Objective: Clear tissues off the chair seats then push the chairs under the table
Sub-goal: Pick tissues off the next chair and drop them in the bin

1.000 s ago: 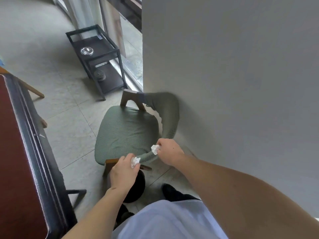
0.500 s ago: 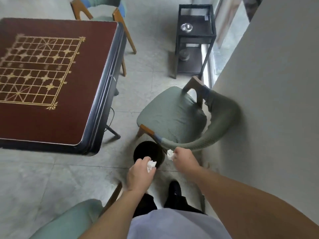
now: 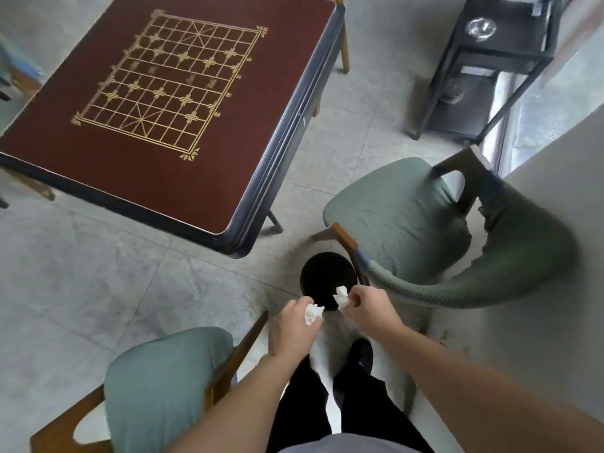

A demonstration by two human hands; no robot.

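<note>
1. Two crumpled tissues are in hand, one per hand. The left hand (image 3: 294, 328) pinches the left tissue (image 3: 313, 312) between curled fingers and thumb; the right hand (image 3: 371, 307) pinches the right tissue (image 3: 341, 297) the same way.
2. Both hands are held close together at the near rim of the black bin (image 3: 327, 279). The right tissue sits over the bin opening; the left tissue sits at the rim edge, and whether it is fully over the opening cannot be determined.
3. Step in hand, as judged: disposal of the collected tissues, the first half of the task.
4. The seat of the green chair (image 3: 395, 217) by the wall shows no tissue. The second chair (image 3: 163, 380) at lower left is only partly in view; its visible cushion shows none.
5. Both chairs stand clear of the table (image 3: 157, 93) and are not yet pushed under.
6. Next move, as judged: bring the left tissue further over the opening, then straighten the fingers of both hands to drop the tissues.
7. The bin stands touching or just beside the green chair's front leg; check that clearance before pushing the chair toward the table.
</note>
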